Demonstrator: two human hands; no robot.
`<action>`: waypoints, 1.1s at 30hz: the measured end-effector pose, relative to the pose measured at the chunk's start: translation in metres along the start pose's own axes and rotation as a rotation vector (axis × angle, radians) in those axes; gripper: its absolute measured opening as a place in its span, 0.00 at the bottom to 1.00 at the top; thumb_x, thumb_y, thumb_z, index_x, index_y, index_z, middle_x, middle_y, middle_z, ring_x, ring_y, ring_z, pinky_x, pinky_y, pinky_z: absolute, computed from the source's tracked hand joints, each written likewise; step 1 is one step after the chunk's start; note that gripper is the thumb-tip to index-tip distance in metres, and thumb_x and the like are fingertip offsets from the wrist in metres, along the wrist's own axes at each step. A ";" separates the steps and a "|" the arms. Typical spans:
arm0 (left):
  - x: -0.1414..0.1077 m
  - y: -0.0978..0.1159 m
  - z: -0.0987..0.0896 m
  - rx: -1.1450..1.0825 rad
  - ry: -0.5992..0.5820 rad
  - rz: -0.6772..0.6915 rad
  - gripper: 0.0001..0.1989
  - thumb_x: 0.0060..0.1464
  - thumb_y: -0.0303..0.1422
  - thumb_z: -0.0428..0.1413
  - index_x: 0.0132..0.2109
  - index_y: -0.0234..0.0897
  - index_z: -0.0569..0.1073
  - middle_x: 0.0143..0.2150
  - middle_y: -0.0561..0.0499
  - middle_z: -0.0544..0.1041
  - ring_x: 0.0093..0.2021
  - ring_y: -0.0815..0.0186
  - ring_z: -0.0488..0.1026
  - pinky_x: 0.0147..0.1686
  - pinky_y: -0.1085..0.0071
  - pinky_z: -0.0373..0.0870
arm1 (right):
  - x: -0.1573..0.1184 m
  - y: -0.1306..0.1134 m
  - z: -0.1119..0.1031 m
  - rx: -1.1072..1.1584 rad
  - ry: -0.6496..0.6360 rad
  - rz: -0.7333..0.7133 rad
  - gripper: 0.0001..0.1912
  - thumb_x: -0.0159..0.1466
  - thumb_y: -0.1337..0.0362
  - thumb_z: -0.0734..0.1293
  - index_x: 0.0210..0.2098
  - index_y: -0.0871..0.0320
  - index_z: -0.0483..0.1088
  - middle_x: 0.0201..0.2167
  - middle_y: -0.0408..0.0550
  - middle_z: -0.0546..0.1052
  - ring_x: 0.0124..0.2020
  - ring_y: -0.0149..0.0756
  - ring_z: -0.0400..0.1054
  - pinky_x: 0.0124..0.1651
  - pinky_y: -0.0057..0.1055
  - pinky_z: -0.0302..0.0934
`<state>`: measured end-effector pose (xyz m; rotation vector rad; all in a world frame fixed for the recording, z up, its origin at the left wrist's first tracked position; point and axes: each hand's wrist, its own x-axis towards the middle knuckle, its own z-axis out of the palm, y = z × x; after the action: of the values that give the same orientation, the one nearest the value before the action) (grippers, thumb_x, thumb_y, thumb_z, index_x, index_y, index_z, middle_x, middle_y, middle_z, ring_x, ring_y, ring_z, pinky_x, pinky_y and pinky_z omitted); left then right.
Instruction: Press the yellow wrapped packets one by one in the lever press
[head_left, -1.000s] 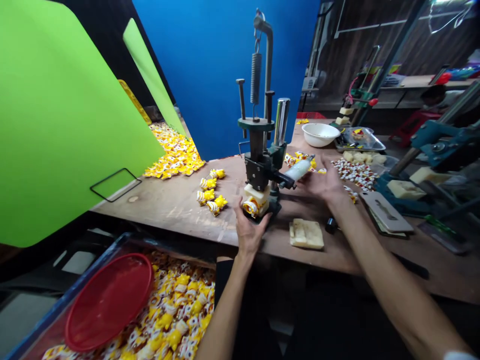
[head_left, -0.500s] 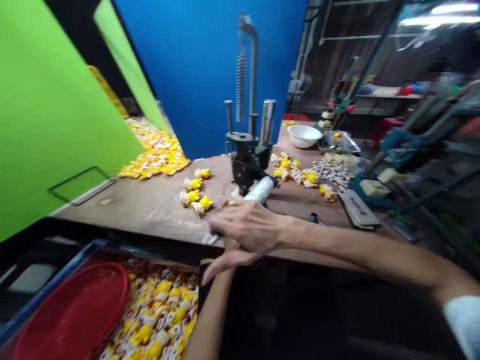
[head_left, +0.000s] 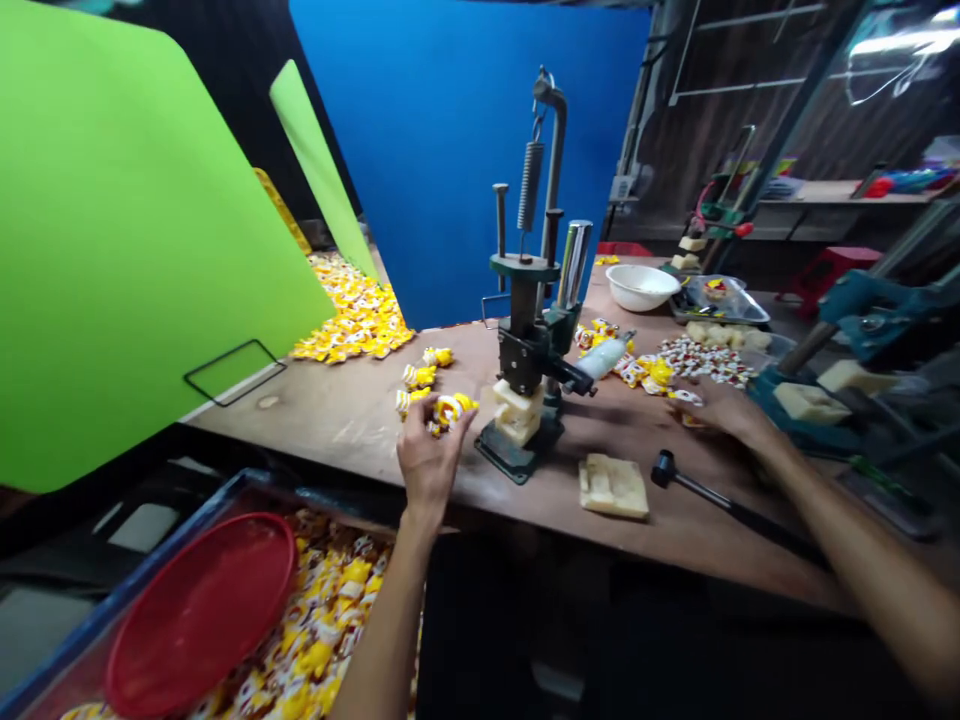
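My left hand point(head_left: 429, 460) pinches a small yellow-and-white toy figure point(head_left: 454, 408) between thumb and fingers, left of the hand press. Beside it on the bench lie several similar figures point(head_left: 420, 376). Under the ram of the dark green press point(head_left: 525, 330) sits a cream mould block point(head_left: 517, 412), and the press's pale wrapped handle point(head_left: 604, 358) points right. My right hand point(head_left: 724, 408) reaches to the bench's right side, its fingers closed at another toy figure point(head_left: 685, 398), mostly covered. A loose cream mould piece point(head_left: 613, 487) and a black-handled hammer point(head_left: 709, 490) lie between the hands.
Below the bench edge, a bin of figures holds a red oval tray point(head_left: 202, 610). Green point(head_left: 150, 250) and blue boards point(head_left: 450, 150) stand at left and behind. A white bowl point(head_left: 642, 288), a clear tray point(head_left: 720, 302) and small red-and-white parts point(head_left: 705, 360) sit at the right rear.
My hands, crossed in front of the press before, are now apart: the left at the figures, the right far out right. The press handle has swung right, and the mould pieces and hammer are uncovered.
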<state>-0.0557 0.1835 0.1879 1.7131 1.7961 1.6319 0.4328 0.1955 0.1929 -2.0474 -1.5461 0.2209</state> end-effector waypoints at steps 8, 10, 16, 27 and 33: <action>0.086 -0.028 0.028 0.313 -0.213 0.055 0.20 0.51 0.38 0.73 0.49 0.36 0.79 0.47 0.36 0.85 0.57 0.40 0.79 0.67 0.40 0.63 | -0.030 -0.033 -0.002 0.338 -0.163 0.008 0.17 0.54 0.55 0.80 0.40 0.54 0.80 0.47 0.62 0.84 0.47 0.62 0.80 0.51 0.55 0.75; 0.067 -0.018 0.015 0.167 -0.057 0.025 0.23 0.56 0.41 0.71 0.54 0.37 0.77 0.51 0.37 0.84 0.57 0.44 0.79 0.66 0.44 0.67 | -0.061 -0.058 -0.007 0.575 -0.249 0.068 0.29 0.52 0.48 0.83 0.49 0.52 0.80 0.48 0.57 0.85 0.45 0.60 0.81 0.46 0.51 0.78; -0.081 0.052 -0.014 -0.564 -0.300 -0.150 0.35 0.63 0.45 0.68 0.70 0.46 0.65 0.63 0.39 0.78 0.57 0.56 0.82 0.55 0.61 0.83 | -0.149 -0.167 0.029 1.158 -0.478 0.099 0.26 0.57 0.49 0.84 0.51 0.44 0.77 0.51 0.50 0.86 0.54 0.55 0.82 0.58 0.50 0.78; -0.090 0.019 0.018 -0.472 -0.046 -0.176 0.27 0.58 0.43 0.72 0.60 0.41 0.77 0.56 0.44 0.83 0.53 0.56 0.84 0.55 0.57 0.85 | -0.161 -0.178 0.080 1.080 -0.362 0.056 0.19 0.61 0.41 0.79 0.47 0.39 0.82 0.47 0.48 0.87 0.52 0.58 0.83 0.55 0.55 0.81; -0.063 0.018 0.043 -0.395 -0.143 -0.041 0.16 0.63 0.41 0.68 0.54 0.41 0.80 0.52 0.47 0.85 0.53 0.56 0.84 0.60 0.56 0.81 | -0.134 -0.144 0.053 1.065 -0.279 0.150 0.21 0.59 0.44 0.82 0.44 0.49 0.82 0.44 0.49 0.86 0.47 0.49 0.82 0.53 0.43 0.80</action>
<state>0.0066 0.1534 0.1523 1.5566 1.3276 1.6630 0.2456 0.1149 0.1980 -1.2768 -1.0233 1.1467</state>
